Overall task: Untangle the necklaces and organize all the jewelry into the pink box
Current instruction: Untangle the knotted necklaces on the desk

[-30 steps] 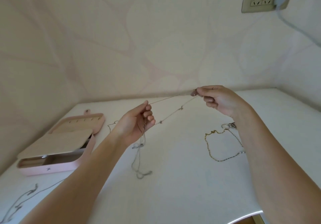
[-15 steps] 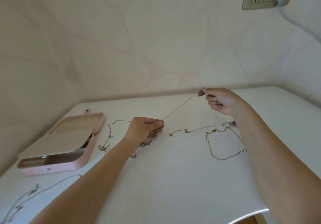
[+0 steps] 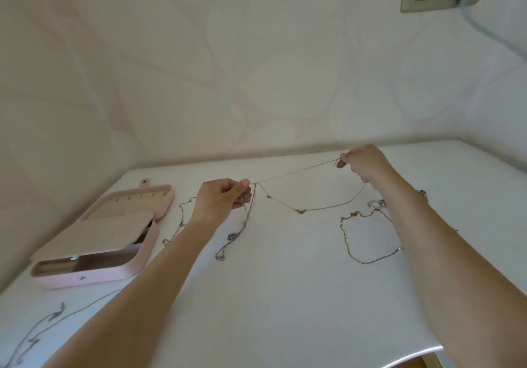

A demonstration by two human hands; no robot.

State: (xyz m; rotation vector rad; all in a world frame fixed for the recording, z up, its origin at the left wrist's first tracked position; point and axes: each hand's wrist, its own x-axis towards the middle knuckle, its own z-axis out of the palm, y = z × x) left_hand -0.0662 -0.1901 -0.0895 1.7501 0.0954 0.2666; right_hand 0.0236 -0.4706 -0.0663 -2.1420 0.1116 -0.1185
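My left hand [image 3: 225, 196] and my right hand [image 3: 366, 165] are raised above a smooth white table [image 3: 285, 310]. Each pinches a very pale thin chain [image 3: 293, 171] between thumb and fingertip, with the other fingers curled. One strand runs taut between the two pinches. A second strand sags below in a shallow V and meets the table at a tiny knot-like bead.

From my left pinch a silver necklace [image 3: 232, 236] hangs down to the table, with a small glittery pendant and a loose loop at its end.

The pink box [image 3: 128, 272] lies open at the table's left, well apart from my hands. It has rounded corners, a matte pink shell, beige lining, a flat beige flap over its tray and a small metal snap on the front wall.

Right of centre a gold chain [image 3: 344, 236] lies in an uneven loop, with shiny silver rings [image 3: 374, 204] just beside its top. A fine chain [image 3: 179, 225] squiggles between the box and my left forearm. A dark chain [image 3: 42, 322] trails at the near left edge.
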